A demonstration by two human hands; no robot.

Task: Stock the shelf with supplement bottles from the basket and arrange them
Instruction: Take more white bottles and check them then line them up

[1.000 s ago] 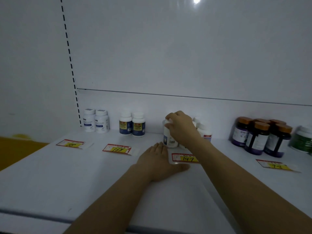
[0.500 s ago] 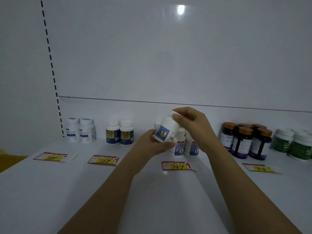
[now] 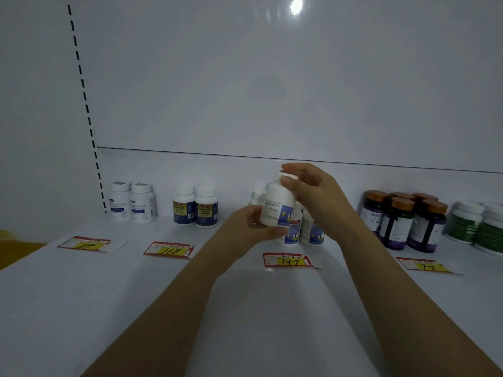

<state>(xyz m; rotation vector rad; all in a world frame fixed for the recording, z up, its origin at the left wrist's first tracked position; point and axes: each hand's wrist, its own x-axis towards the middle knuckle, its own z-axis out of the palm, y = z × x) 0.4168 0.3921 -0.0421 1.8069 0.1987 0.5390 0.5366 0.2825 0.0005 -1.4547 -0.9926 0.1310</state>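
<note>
Both hands hold a white supplement bottle [image 3: 276, 204] with a blue label in the air above the white shelf [image 3: 109, 289]. My left hand [image 3: 245, 232] grips its base from below. My right hand [image 3: 313, 197] pinches its white cap from the right. Behind it, like bottles [image 3: 313, 232] stand at the back of the shelf, partly hidden by my hands, above the price tag marked 147 [image 3: 290, 260]. The basket is out of view.
Two white bottles [image 3: 132, 202] stand far left, two blue-and-yellow-labelled ones [image 3: 196, 209] next to them. Dark bottles with brown caps [image 3: 402, 221] and green-labelled bottles [image 3: 479, 227] stand on the right. Price tags [image 3: 168, 250] lie along the shelf. A dashed slotted upright [image 3: 87, 110] runs up the left.
My right hand lifted the bottle off the shelf and tilted it. My left hand rose from the shelf by the tag and took its base. The bottle has since turned nearer upright.
</note>
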